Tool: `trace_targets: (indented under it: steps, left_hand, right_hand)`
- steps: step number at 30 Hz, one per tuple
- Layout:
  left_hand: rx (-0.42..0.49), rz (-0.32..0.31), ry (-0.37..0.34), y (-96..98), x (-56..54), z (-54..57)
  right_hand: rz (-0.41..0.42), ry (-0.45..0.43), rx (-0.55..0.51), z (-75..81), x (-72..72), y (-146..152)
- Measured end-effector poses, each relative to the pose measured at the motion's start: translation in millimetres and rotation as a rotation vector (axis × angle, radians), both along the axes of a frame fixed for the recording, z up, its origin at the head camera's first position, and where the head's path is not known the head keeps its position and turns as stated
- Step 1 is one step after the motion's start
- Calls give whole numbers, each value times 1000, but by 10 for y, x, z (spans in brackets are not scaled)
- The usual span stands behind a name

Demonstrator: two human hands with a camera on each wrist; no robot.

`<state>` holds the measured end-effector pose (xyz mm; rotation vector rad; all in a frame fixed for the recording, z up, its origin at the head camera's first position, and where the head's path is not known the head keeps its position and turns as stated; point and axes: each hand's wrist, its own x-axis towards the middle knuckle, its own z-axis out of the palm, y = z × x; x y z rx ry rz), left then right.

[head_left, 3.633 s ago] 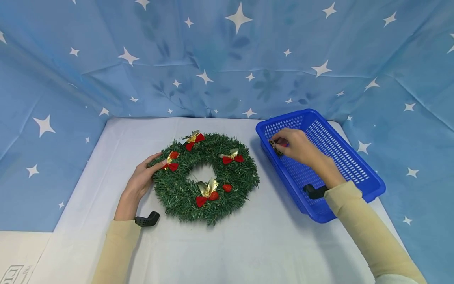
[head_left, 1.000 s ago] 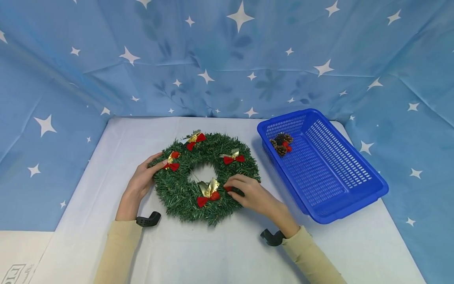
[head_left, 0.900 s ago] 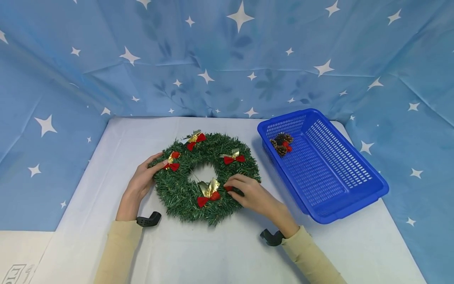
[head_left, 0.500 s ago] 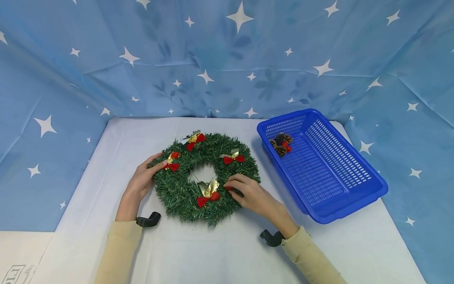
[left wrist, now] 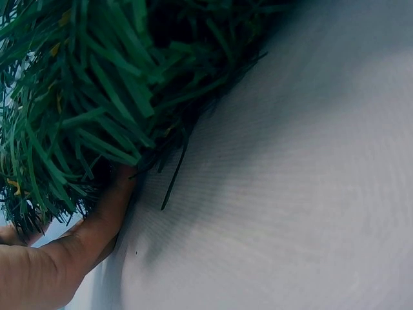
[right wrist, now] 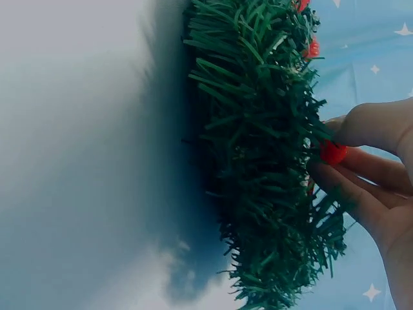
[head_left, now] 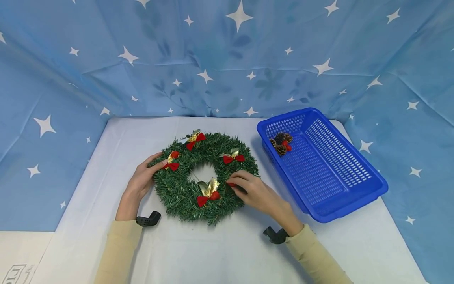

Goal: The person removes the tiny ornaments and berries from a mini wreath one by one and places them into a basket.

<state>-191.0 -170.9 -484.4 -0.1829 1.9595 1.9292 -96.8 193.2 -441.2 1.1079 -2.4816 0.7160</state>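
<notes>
A green wreath (head_left: 170, 197) lies on the white table, trimmed with red bows and gold leaves. My left hand (head_left: 142, 179) grips its left edge, thumb on top beside a red bow (head_left: 171, 166); the left wrist view has fingers (left wrist: 106, 216) reaching under the greenery. At the wreath's right front, my right hand (head_left: 259, 193) pinches a small red berry (right wrist: 333, 152) between thumb and fingers, close over the needles. Left of that hand sits a bow with gold leaves (head_left: 209, 189) and another red berry (head_left: 214, 195).
To the right stands a blue perforated basket (head_left: 349, 157), holding several pinecones (head_left: 281, 150) and red berries (head_left: 286, 145) in its far left corner. Blue star-printed cloth (head_left: 227, 94) walls the back and sides of the white table (head_left: 213, 252).
My right hand has come from the pinecones in the basket to the wreath and taken hold of the red berry, lately shifting slightly rightward and back. My left hand keeps its place.
</notes>
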Motion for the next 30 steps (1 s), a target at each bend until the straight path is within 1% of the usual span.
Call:
trace_targets:
  steps: [9, 14, 21, 27, 30]
  left_hand:
    - [-9, -7, -3, -2, -14, 1]
    - [-14, -5, -10, -5, -17, -6]
    - [-15, -3, -5, 7, -8, 8]
    - [-12, -6, -4, 17, -4, 12]
    - [-19, 0, -10, 13, -4, 7]
  right_hand:
    - [-18, 51, 6, 103, 6, 71]
    - [-13, 80, -7, 139, -5, 128]
    - [-9, 53, -32, 205, -30, 223]
    - [-29, 31, -45, 262, -65, 324]
    - [-41, 40, -51, 308, -85, 376]
